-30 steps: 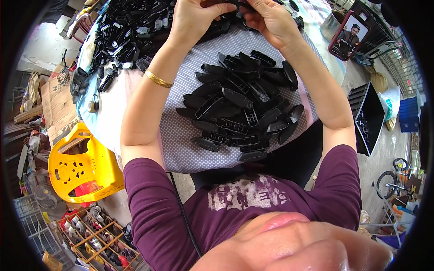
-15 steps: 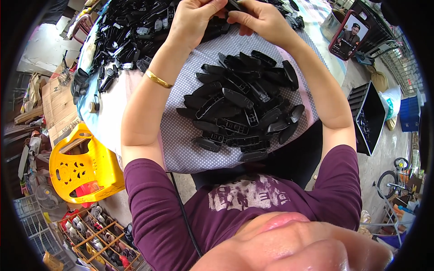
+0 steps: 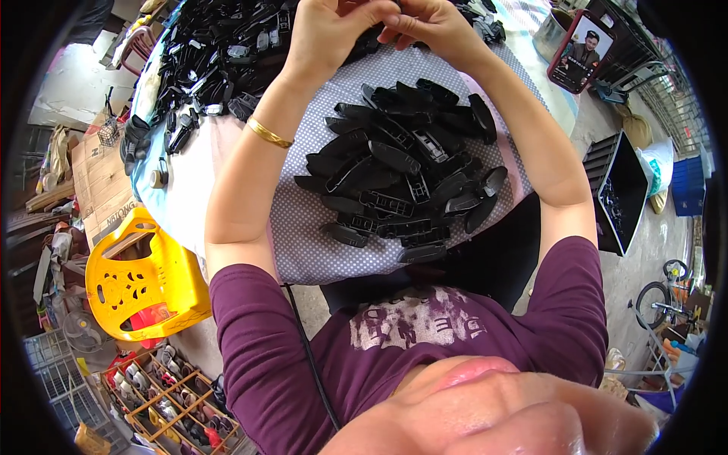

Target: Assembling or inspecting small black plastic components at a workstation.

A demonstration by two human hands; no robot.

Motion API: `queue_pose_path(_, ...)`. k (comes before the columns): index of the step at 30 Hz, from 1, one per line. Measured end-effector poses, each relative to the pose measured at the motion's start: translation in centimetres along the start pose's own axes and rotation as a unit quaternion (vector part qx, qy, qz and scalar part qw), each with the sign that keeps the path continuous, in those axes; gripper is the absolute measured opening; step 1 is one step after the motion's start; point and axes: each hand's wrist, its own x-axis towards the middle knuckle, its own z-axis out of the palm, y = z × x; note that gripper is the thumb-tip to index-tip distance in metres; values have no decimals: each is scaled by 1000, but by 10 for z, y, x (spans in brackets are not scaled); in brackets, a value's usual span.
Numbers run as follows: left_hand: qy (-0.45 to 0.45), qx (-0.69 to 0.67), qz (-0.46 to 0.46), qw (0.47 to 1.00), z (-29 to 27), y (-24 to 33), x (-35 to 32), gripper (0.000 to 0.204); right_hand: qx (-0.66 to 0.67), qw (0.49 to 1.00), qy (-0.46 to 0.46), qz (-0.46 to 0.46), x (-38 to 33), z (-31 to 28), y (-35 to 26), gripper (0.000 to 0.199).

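Both hands meet at the top edge of the head view, above the far side of the table. My left hand [image 3: 334,29] is closed, thumb and fingers pinched together. My right hand [image 3: 428,29] is pinched against it from the other side. Between their fingertips is a black plastic part, mostly hidden by fingers and cut off by the picture's edge. Below the hands, between my forearms, a loose pile of long, rounded black plastic parts [image 3: 393,158] lies on the dotted cloth [image 3: 303,243]. A larger heap of black pieces [image 3: 220,61], some with grey bits, spreads beyond my left forearm.
A phone [image 3: 582,51] showing a person stands at the far right, beside a metal pot [image 3: 552,34]. A black crate [image 3: 618,193] with small dark pieces is right of the table. To the left are a yellow plastic chair [image 3: 148,273] and a shoe rack [image 3: 171,402].
My hands have shifted slightly upward in the picture, and the black part between them shows less than before. The pile on the cloth looks the same.
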Motion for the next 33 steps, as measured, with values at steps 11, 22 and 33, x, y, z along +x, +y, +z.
queue_pose_path(11, 27, 73, 20, 997, -2, 7, -30, 55, -19, 992, -123, 18, -2, 7, -19, 52)
queue_pose_path(22, -30, 164, -153, 974, -29, 14, -119, 36, -93, 968, -215, 94, -64, -25, -7, 60)
queue_pose_path(33, -39, 134, -138, 981, 57, 39, -136, 41, -142, 953, -168, 209, -128, 27, -75, 60)
